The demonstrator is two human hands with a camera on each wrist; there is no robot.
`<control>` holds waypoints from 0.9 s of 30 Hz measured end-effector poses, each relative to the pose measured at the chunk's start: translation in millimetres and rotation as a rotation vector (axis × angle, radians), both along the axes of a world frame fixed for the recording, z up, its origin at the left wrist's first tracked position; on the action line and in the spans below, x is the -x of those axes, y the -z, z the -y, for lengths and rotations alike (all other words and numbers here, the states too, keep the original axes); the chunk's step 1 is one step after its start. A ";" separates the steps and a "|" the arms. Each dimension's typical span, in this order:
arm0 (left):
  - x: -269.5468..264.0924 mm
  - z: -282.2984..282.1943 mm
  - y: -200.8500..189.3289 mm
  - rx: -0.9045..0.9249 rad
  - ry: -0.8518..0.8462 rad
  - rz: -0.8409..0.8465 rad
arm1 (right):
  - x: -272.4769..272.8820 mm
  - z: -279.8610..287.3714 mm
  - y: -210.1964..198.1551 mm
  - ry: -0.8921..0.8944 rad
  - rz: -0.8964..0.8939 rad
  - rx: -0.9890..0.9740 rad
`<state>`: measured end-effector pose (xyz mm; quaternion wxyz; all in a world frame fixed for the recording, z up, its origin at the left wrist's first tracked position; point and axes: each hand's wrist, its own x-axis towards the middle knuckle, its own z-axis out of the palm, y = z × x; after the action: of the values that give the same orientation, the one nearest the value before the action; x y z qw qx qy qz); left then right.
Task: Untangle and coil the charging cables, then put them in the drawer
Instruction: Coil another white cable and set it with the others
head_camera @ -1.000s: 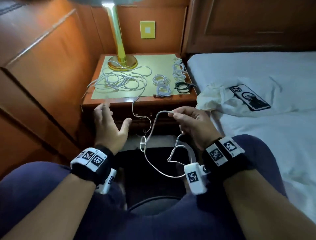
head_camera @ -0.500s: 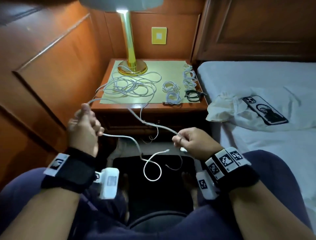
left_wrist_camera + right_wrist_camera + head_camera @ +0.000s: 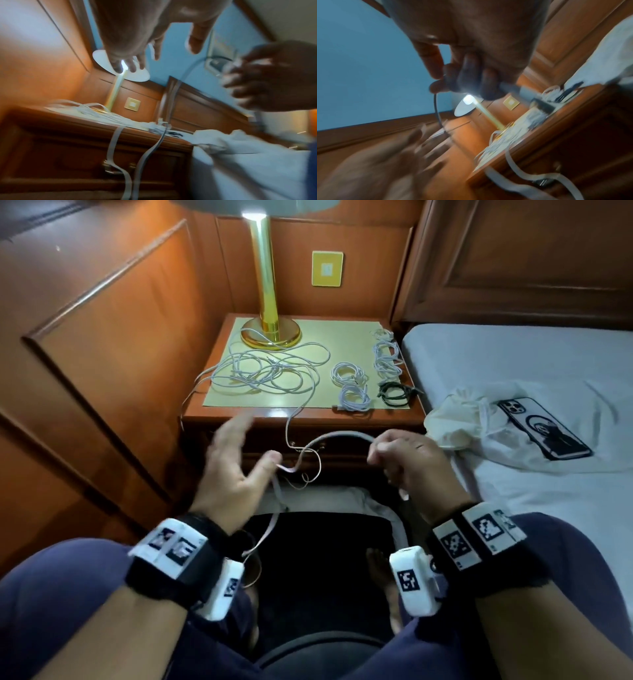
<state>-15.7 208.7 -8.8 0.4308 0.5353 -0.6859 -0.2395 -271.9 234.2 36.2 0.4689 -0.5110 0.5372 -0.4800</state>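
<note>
One white charging cable (image 3: 337, 435) arcs between my hands in front of the nightstand drawer (image 3: 342, 455). My right hand (image 3: 402, 462) grips it in a fist; in the right wrist view the cable (image 3: 436, 108) drops from the curled fingers (image 3: 471, 75). My left hand (image 3: 238, 455) is blurred, with its fingers spread. Its thumb touches the cable where the cable hangs down to my lap. This cable trails up to a loose tangle of white cables (image 3: 267, 371) on the nightstand top. Several coiled white cables (image 3: 349, 373) and a black coil (image 3: 394, 393) lie to the tangle's right.
A gold lamp (image 3: 270, 332) stands at the back of the nightstand (image 3: 239, 414). The bed (image 3: 513, 364) on the right carries a white bag (image 3: 459, 419) and a phone (image 3: 544, 428). A wood-panelled wall closes the left side. My knees frame a dark floor gap.
My left hand has let go of the cable it held out at the left and swung right toward the right hand, fingers spread. The right hand still holds the cable, now arched higher.
</note>
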 end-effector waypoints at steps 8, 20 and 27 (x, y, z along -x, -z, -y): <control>28.8 -9.2 -5.4 -0.338 0.282 -0.513 | -8.8 -4.6 -9.1 -0.150 0.615 -0.292; 7.5 13.5 12.0 -0.176 -0.162 -0.111 | 34.8 13.1 -4.9 0.183 0.870 -0.354; 30.7 -6.2 12.6 0.106 0.143 0.201 | 3.6 4.5 6.8 0.129 0.263 -0.037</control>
<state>-46.3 214.8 -21.3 0.3693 0.4828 -0.7739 -0.1781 -275.5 229.7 29.4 0.5127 -0.3997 0.5116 -0.5619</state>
